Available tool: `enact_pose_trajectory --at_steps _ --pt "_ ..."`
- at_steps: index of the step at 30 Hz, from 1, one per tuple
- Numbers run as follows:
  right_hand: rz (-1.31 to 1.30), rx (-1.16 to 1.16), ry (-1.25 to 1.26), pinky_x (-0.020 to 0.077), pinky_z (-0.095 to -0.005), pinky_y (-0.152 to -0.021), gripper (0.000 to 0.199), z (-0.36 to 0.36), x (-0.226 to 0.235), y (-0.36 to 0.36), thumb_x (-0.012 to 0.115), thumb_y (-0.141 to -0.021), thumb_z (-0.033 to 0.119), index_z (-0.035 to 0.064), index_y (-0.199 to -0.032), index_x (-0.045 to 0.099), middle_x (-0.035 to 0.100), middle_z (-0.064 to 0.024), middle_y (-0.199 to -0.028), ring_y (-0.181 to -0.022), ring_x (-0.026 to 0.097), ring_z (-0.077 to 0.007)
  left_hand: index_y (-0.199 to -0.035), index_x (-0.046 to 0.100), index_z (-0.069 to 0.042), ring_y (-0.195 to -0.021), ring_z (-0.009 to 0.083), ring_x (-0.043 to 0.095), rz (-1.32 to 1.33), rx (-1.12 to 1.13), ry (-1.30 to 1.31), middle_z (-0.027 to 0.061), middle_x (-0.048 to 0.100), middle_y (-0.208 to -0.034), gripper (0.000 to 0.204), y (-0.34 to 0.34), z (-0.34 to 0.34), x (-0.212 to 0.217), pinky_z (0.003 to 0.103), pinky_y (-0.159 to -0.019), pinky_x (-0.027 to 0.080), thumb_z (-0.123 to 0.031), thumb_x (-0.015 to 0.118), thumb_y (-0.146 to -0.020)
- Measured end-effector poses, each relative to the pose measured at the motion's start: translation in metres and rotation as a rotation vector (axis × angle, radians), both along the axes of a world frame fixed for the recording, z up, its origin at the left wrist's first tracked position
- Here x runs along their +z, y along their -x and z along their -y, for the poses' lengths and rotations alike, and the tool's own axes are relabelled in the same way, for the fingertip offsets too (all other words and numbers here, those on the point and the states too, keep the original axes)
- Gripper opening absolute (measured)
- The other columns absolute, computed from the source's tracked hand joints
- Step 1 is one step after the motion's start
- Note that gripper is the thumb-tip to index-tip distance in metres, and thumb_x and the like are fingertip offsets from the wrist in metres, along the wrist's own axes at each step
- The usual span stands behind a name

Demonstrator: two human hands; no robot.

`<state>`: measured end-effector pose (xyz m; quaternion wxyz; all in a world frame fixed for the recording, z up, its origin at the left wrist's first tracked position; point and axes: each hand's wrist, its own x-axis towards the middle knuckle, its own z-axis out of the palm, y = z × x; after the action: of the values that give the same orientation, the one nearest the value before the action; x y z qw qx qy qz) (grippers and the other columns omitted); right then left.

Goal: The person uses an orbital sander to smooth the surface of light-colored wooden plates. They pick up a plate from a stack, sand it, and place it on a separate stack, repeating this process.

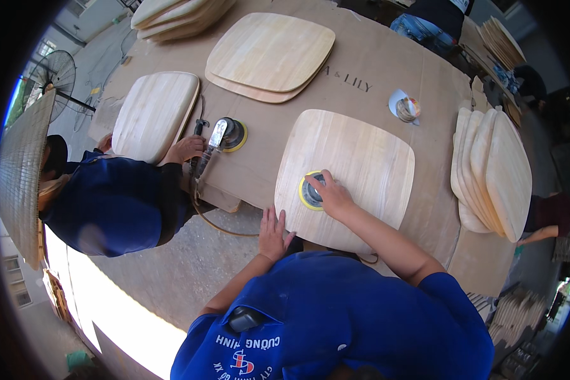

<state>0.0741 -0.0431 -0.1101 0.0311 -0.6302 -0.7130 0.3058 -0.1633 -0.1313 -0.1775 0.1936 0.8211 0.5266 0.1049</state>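
A pale wooden panel with rounded corners [361, 149] lies flat on the cardboard-covered table in front of me. My right hand [333, 196] is wrapped over the top of a round orbital sander [309, 197] with a yellow-edged pad, which rests on the panel left of its middle. At the panel's near left corner, my left hand [273, 235] lies with fingers stretched out, touching the edge. Part of the sander's body is hidden beneath my right hand.
A co-worker in blue [117, 202] handles another panel [152, 114] at left, beside a second sander [225, 136]. Two stacked panels [272, 50] lie farther back. More panels [491, 168] lean at right, near a roll of tape [408, 109]. A hose [218, 229] hangs near my left hand.
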Motion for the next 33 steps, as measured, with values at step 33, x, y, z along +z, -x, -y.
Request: enact_pose_trajectory --at_steps 33 --pt "0.112 -0.172 -0.065 0.0509 -0.0452 -0.088 0.062 -0.048 -0.009 0.022 0.065 -0.084 0.010 0.0232 -0.139 0.038 0.034 -0.0170 -0.134 -0.102 0.060 -0.0394 -0.148 -0.018 -0.009 -0.085 0.0458 0.064 0.290 0.250 0.565 0.0332 0.063 -0.100 0.115 -0.013 -0.033 -0.019 0.046 -0.075 0.051 -0.031 0.073 -0.082"
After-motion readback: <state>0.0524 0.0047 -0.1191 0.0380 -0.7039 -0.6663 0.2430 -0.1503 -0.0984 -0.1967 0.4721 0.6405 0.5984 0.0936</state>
